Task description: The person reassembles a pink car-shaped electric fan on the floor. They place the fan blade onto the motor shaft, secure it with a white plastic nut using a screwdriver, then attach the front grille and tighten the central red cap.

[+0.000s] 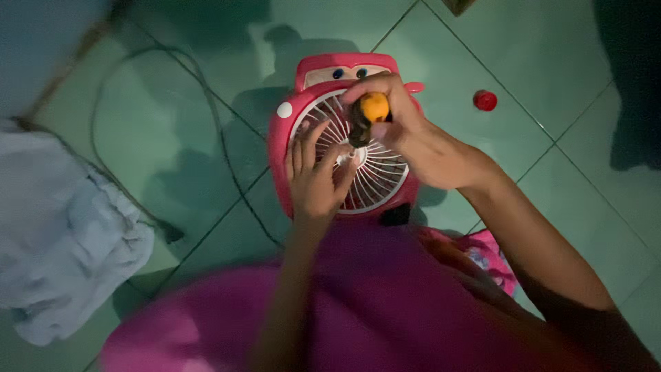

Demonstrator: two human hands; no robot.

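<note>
1. Seen from the head camera, a red plastic toy-car-shaped fan with a round white grille (313, 117) lies face up on the pale green tiled floor (544, 62), just beyond the person's lap.
2. The right hand (406, 134) holds a screwdriver with a dark shaft and an orange-capped handle (368, 114), fingers wrapped tight around the handle; the tool stands nearly upright, its tip down at the middle of the grille.
3. The left hand (317, 176) lies flat on the lower left part of the grille, fingers spread slightly apart and touching the white ribs, gripping nothing.
4. A thin black cable (220, 138) loops over the tiles to the left of the fan.
5. A small round red cap (485, 100) sits on the floor to the right of the fan, well apart from both hands.
6. A crumpled pale blue cloth (62, 234) lies at the left edge.
7. Bright pink fabric over the person's lap (358, 303) fills the bottom of the view, blurred.
</note>
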